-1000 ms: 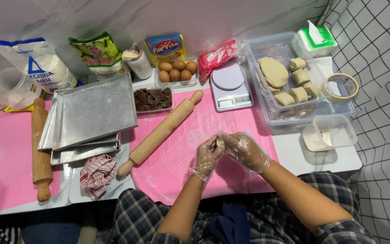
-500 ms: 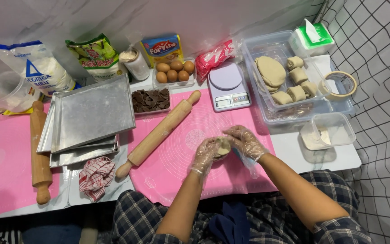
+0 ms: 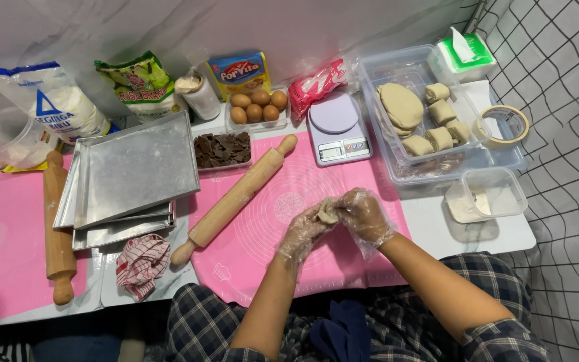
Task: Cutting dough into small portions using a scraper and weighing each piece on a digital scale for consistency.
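Pinching a dough piece, left hand and right hand each grip it above the pink mat.

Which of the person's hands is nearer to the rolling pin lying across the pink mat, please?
The left. The left hand sits just right of the rolling pin, apart from it, cupping the dough piece. The right hand is on the far side of the dough, farther away.

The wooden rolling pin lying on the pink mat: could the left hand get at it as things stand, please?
Probably yes. The wooden rolling pin lies bare on the pink silicone mat just left of the gloved left hand, with nothing between them. But both hands, the right hand too, hold a small lump of dough.
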